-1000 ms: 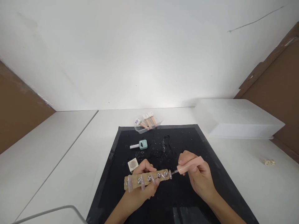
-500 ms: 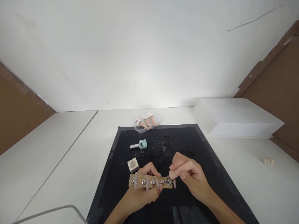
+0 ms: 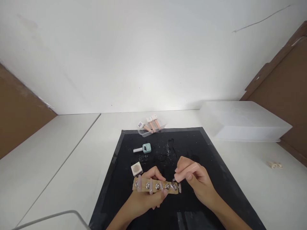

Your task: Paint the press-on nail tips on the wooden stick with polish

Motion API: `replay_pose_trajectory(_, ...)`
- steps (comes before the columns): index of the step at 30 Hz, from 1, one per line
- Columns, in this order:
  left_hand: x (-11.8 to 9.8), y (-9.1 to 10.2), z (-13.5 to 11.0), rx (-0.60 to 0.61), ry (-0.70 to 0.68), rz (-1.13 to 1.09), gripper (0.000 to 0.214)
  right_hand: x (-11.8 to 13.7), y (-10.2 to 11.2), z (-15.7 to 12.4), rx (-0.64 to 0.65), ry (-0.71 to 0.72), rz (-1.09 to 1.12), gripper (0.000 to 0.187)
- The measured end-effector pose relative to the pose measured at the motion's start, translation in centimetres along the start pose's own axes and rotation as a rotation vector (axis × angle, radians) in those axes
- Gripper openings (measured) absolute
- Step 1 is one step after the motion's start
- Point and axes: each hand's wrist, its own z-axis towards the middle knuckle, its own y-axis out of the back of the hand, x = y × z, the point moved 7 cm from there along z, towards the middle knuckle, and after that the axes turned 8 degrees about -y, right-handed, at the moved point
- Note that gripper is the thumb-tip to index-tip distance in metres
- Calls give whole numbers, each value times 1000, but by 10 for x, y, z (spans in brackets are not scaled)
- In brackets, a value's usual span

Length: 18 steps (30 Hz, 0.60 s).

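My left hand (image 3: pixel 145 201) is closed around a tan strip (image 3: pixel 143 186) set with several round metal studs. Slender, glossy pale-mauve nail tips (image 3: pixel 139 183) sit across the studs, one of them jutting past the right end. In my right hand (image 3: pixel 200 182) a nail polish brush with a long pink cap handle (image 3: pixel 188 172) is gripped between thumb and fingers. Its brush end reaches the nail tip at the strip's right end; contact is too small to make out. Just beyond my left hand stands a square bottle (image 3: pixel 137 168) with a pale top.
On the black mat (image 3: pixel 189 143) lies a teal bottle (image 3: pixel 146 148) with a white cap. Behind it, a clear tray (image 3: pixel 144 133) holds several pink-handled bottles. A white bin (image 3: pixel 244 123) stands back right, with small cream pieces (image 3: pixel 275 164) nearer. Brown panels flank the table.
The pink handle has swung, showing more of its length, and its brush end has shifted slightly up and left. The strip has barely moved in my left hand.
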Motion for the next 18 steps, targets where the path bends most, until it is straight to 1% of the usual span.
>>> replay_pose_trajectory(2,-1,0,1,-8,14,-17,27,-1,5,0,-48,9,-36,19)
replay_pose_trajectory(5,-1,3,4,-25,51,-39,30,-7,16,-1,-163,4,-83,19)
replay_pose_trajectory(8,0,6,6,-54,50,-103,33,-16,28,-4,-277,-98,-114,18)
replay_pose_trajectory(11,2,6,7,-82,34,-222,35,-21,35,-8,-369,-201,-25,12)
replay_pose_trajectory(12,2,7,7,-99,28,-258,35,-22,35,-8,-373,-229,34,10)
replay_pose_trajectory(14,2,9,7,-144,6,-309,35,-22,32,-7,-337,-277,159,10)
replay_pose_trajectory(16,0,11,6,-190,-29,-342,37,-21,26,-5,-267,-301,248,10)
replay_pose_trajectory(18,-2,13,6,-217,-66,-364,40,-19,18,-5,-181,-319,285,11)
